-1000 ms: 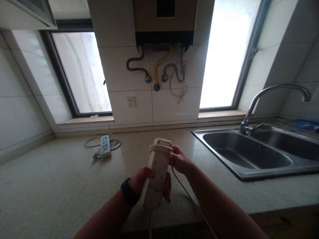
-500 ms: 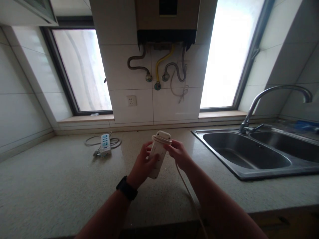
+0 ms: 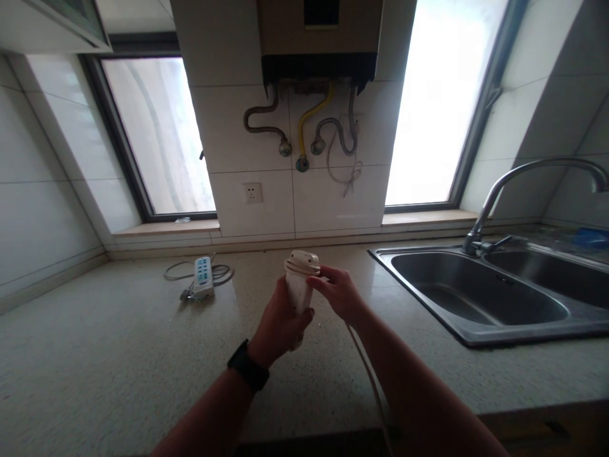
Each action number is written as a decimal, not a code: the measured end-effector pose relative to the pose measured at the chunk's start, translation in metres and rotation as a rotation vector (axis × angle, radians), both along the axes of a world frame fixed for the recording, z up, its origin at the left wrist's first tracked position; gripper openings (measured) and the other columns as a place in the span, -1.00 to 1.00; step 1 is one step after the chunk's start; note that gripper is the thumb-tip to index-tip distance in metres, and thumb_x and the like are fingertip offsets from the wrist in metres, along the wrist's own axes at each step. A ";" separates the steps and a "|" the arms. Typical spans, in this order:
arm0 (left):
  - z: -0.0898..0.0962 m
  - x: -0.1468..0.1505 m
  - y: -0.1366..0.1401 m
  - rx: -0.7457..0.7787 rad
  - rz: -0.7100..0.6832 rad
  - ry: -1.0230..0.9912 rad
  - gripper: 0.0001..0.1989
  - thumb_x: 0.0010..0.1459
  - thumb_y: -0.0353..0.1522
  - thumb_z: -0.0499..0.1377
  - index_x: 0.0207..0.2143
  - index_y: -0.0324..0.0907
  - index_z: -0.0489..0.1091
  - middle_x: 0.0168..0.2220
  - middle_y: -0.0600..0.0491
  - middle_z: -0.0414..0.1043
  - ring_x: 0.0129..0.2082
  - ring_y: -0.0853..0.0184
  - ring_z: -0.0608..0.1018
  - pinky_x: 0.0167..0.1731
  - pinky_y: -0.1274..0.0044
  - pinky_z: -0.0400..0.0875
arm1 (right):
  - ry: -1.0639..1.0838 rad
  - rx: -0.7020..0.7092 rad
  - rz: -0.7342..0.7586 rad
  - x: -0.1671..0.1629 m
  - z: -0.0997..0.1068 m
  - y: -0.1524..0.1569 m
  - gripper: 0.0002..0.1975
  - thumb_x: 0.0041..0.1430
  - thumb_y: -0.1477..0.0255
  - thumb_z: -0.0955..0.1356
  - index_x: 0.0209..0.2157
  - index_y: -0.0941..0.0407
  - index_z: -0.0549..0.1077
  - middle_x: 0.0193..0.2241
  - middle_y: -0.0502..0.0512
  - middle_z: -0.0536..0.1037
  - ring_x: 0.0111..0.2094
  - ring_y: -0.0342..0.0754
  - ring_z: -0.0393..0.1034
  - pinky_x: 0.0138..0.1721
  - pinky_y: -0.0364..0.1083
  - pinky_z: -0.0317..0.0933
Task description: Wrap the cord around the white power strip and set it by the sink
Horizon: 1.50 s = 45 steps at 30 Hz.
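Observation:
A white power strip (image 3: 298, 292) is held tilted above the counter, its upper end wrapped with several turns of its cord (image 3: 302, 268). My left hand (image 3: 280, 322) is closed around the strip's lower body, the thumb across its face. Beside the wrapped end, my right hand (image 3: 337, 291) pinches the cord between thumb and fingers. From below that hand the loose cord (image 3: 366, 368) runs down past the counter's front edge. The strip's sockets are not visible from here.
A second power strip (image 3: 203, 277) with blue sockets lies on the counter (image 3: 118, 355) at left, its grey cable looped behind. A double steel sink (image 3: 476, 292) with a tall faucet (image 3: 480, 216) is at right. A wall socket (image 3: 253, 193) and water heater (image 3: 318, 38) are ahead.
My left hand has shifted its grip lower and turned the white power strip more upright. The wrapped end has moved slightly left. My right hand still pinches the cord.

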<state>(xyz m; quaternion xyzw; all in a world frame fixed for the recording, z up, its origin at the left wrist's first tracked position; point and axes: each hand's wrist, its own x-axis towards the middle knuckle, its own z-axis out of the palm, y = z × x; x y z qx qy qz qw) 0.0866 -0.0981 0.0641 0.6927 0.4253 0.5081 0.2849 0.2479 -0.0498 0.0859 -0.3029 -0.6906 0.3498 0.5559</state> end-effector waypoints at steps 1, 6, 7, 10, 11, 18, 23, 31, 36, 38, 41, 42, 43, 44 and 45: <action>0.001 -0.003 0.001 -0.010 -0.048 -0.032 -0.39 0.02 -0.41 0.27 0.12 -0.17 0.17 -0.07 -0.07 0.39 -0.09 0.15 0.45 -0.13 0.34 0.34 | -0.003 -0.011 0.018 0.002 -0.001 0.001 -0.67 0.07 0.19 0.44 -0.22 0.13 0.60 -0.43 0.06 0.54 -0.38 -0.06 0.37 -0.36 -0.10 0.25; 0.004 -0.008 0.002 -0.135 -0.159 -0.209 -0.43 -0.04 -0.48 0.25 0.07 -0.16 0.24 -0.18 0.03 0.36 -0.25 0.30 0.42 -0.28 0.49 0.34 | 0.015 -0.144 0.165 0.013 -0.005 0.002 -0.52 0.18 0.11 0.35 -0.06 0.19 0.54 -0.66 -0.15 0.13 -0.65 -0.25 -0.06 -0.65 -0.19 -0.14; 0.004 -0.008 0.000 -0.162 -0.178 -0.242 -0.43 -0.06 -0.50 0.25 0.06 -0.15 0.24 -0.20 0.05 0.35 -0.29 0.33 0.41 -0.32 0.51 0.34 | 0.027 -0.164 0.192 0.015 -0.004 0.000 -0.51 0.18 0.10 0.35 -0.04 0.19 0.53 -0.66 -0.17 0.09 -0.66 -0.26 -0.11 -0.66 -0.19 -0.19; 0.005 -0.006 -0.005 -0.244 -0.284 -0.356 -0.53 -0.07 -0.51 0.21 -0.05 -0.15 0.28 -0.25 0.09 0.32 -0.42 0.41 0.41 -0.45 0.55 0.32 | 0.070 -0.164 0.211 0.019 -0.001 -0.004 -0.53 0.13 0.13 0.40 -0.05 0.18 0.52 -0.65 -0.18 0.10 -0.66 -0.27 -0.11 -0.66 -0.19 -0.21; 0.005 -0.005 -0.007 -0.269 -0.337 -0.400 -0.57 -0.07 -0.50 0.20 -0.09 -0.15 0.29 -0.26 0.09 0.31 -0.46 0.43 0.40 -0.48 0.56 0.31 | 0.087 -0.150 0.205 0.019 0.000 -0.005 -0.56 0.11 0.15 0.42 -0.08 0.18 0.52 -0.65 -0.18 0.12 -0.65 -0.27 -0.09 -0.66 -0.19 -0.21; 0.000 -0.001 -0.012 -0.450 -0.623 -0.647 -0.38 -0.14 -0.47 0.18 0.06 -0.10 0.22 -0.23 0.05 0.31 -0.54 0.48 0.42 -0.60 0.62 0.28 | 0.230 -0.129 0.402 0.019 -0.001 -0.005 -0.74 0.14 0.27 0.44 -0.23 0.07 0.35 -0.55 -0.17 0.26 -0.64 -0.30 -0.07 -0.65 -0.23 -0.20; -0.003 0.002 -0.014 -0.354 -0.501 -0.637 -0.19 -0.04 -0.49 0.20 0.19 0.12 -0.09 -0.20 0.10 0.34 -0.51 0.43 0.46 -0.54 0.58 0.36 | 0.230 -0.166 0.416 0.017 -0.005 -0.002 -0.65 0.16 0.26 0.43 -0.08 0.03 0.30 -0.54 -0.19 0.23 -0.64 -0.29 -0.06 -0.66 -0.24 -0.18; -0.002 0.007 -0.015 -0.284 -0.411 -0.593 -0.23 0.05 -0.43 0.22 0.17 0.15 -0.16 -0.19 0.13 0.31 -0.52 0.45 0.47 -0.50 0.54 0.40 | 0.248 -0.163 0.334 0.013 -0.008 -0.001 -0.66 0.14 0.23 0.42 -0.13 0.06 0.32 -0.56 -0.20 0.22 -0.67 -0.30 -0.08 -0.67 -0.23 -0.20; 0.003 0.008 -0.019 -0.205 -0.288 -0.486 -0.32 0.12 -0.38 0.24 0.12 0.08 -0.15 -0.11 0.08 0.33 -0.45 0.43 0.49 -0.40 0.48 0.44 | 0.266 -0.149 0.320 0.015 -0.009 0.000 -0.69 0.15 0.23 0.42 -0.17 0.07 0.33 -0.58 -0.21 0.22 -0.68 -0.31 -0.07 -0.68 -0.24 -0.19; 0.005 0.009 -0.020 -0.169 -0.263 -0.461 -0.36 0.14 -0.35 0.23 0.10 0.07 -0.13 -0.06 0.06 0.31 -0.44 0.44 0.49 -0.40 0.48 0.45 | 0.267 -0.159 0.305 0.015 -0.009 0.001 -0.69 0.14 0.22 0.42 -0.18 0.07 0.33 -0.58 -0.21 0.22 -0.68 -0.31 -0.08 -0.69 -0.24 -0.19; 0.006 0.010 -0.020 -0.139 -0.242 -0.443 -0.39 0.15 -0.35 0.22 0.09 0.06 -0.12 -0.05 0.05 0.29 -0.45 0.45 0.48 -0.41 0.49 0.44 | 0.266 -0.179 0.288 0.014 -0.010 0.001 -0.68 0.13 0.21 0.43 -0.19 0.07 0.33 -0.57 -0.21 0.23 -0.68 -0.31 -0.08 -0.69 -0.24 -0.20; 0.006 0.010 -0.019 -0.134 -0.233 -0.436 -0.39 0.15 -0.35 0.22 0.09 0.06 -0.12 -0.07 0.06 0.29 -0.44 0.45 0.48 -0.41 0.49 0.44 | 0.267 -0.182 0.285 0.014 -0.010 0.001 -0.68 0.13 0.21 0.43 -0.19 0.07 0.33 -0.57 -0.20 0.24 -0.67 -0.31 -0.08 -0.69 -0.24 -0.20; 0.005 0.009 -0.019 -0.126 -0.219 -0.427 -0.38 0.15 -0.35 0.22 0.09 0.06 -0.13 -0.09 0.07 0.30 -0.44 0.44 0.48 -0.41 0.50 0.44 | 0.267 -0.185 0.283 0.014 -0.010 0.001 -0.68 0.12 0.21 0.43 -0.19 0.07 0.34 -0.56 -0.20 0.24 -0.67 -0.30 -0.07 -0.69 -0.23 -0.19; 0.005 0.009 -0.018 -0.116 -0.203 -0.416 -0.38 0.15 -0.34 0.22 0.09 0.06 -0.13 -0.11 0.08 0.30 -0.44 0.44 0.47 -0.42 0.50 0.44 | 0.268 -0.186 0.280 0.014 -0.011 0.002 -0.68 0.12 0.21 0.43 -0.19 0.07 0.34 -0.56 -0.20 0.24 -0.67 -0.30 -0.07 -0.69 -0.23 -0.19; 0.005 0.009 -0.017 -0.107 -0.186 -0.403 -0.37 0.14 -0.34 0.23 0.10 0.06 -0.14 -0.12 0.09 0.30 -0.43 0.44 0.47 -0.41 0.51 0.43 | 0.269 -0.186 0.280 0.014 -0.011 0.002 -0.68 0.12 0.21 0.43 -0.19 0.08 0.34 -0.56 -0.20 0.24 -0.67 -0.30 -0.06 -0.69 -0.23 -0.19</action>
